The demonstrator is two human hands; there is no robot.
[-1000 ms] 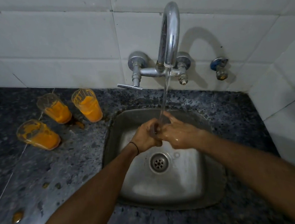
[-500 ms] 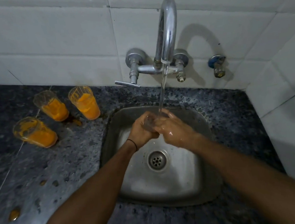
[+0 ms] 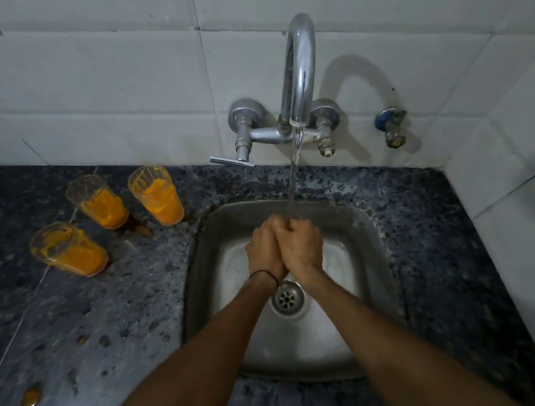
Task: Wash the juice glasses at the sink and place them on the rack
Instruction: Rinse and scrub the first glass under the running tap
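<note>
- The fingers [image 3: 291,228] of the left hand [image 3: 264,250] and right hand [image 3: 302,246] are curled and pressed together; whether they enclose a glass cannot be told.
- A thin water stream [image 3: 294,174] from the curved chrome tap [image 3: 301,70] lands on them, over the square steel sink [image 3: 376,225].
- Three clear juice glasses [image 3: 159,196] holding orange pulp stand well to the left of the fingers on the speckled grey bench [image 3: 114,313], unwashed.
- Rinsing low under the stream should limit splashing.

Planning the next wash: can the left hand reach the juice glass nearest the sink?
Likely yes: that glass stands upright on the counter beside the sink, nothing between it and the left hand, though its grip looks occupied.
</note>
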